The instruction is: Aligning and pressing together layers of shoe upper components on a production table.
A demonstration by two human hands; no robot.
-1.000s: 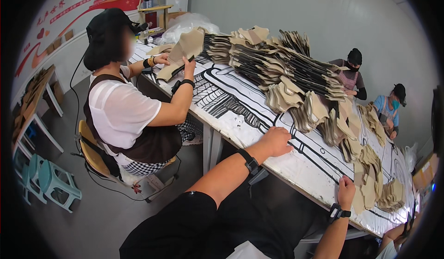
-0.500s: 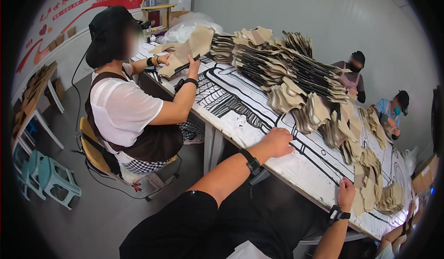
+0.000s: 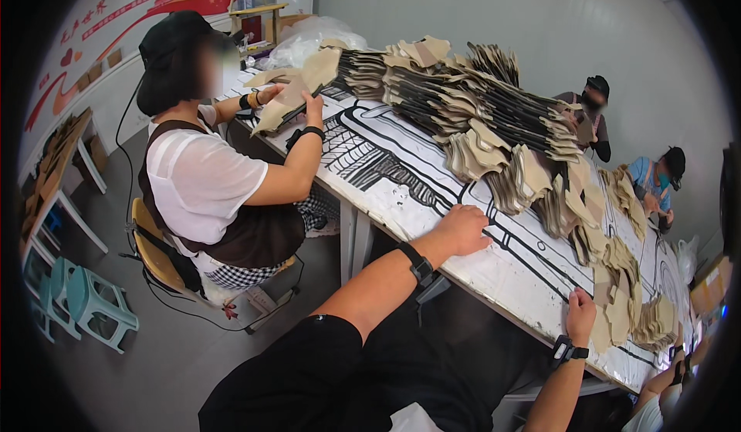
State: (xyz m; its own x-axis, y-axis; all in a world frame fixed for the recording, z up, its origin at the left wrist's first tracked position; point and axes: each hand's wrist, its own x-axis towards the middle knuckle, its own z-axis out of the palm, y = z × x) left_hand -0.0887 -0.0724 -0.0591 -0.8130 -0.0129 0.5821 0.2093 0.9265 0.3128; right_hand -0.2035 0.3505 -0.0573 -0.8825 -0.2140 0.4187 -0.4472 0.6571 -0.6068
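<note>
My left hand (image 3: pixel 463 231) rests on the white table (image 3: pixel 394 208) near its front edge, fingers curled in and nothing seen in them. Further right, my right hand (image 3: pixel 580 315) lies at the same edge in a loose fist, with no object showing. Just beside it are flat beige cut pieces (image 3: pixel 614 320) of a sheet material I cannot name. Beyond my hands runs a long heap of stacked beige pieces (image 3: pixel 478 116) with dark layers between. A shorter beige stack (image 3: pixel 475 153) stands behind my left hand. Bold black line drawings cover the tabletop.
A seated co-worker (image 3: pixel 204 162) at the left holds a beige piece (image 3: pixel 289 100) in both hands. Two more people (image 3: pixel 593 116) work across the table. Another person's arms (image 3: pixel 671 382) reach in at the lower right. Green stools (image 3: pixel 100 305) stand on the left floor.
The co-worker at the left has lowered the beige piece and drawn it nearer. The far co-worker's hands have shifted. My own hands stay nearly where they were.
</note>
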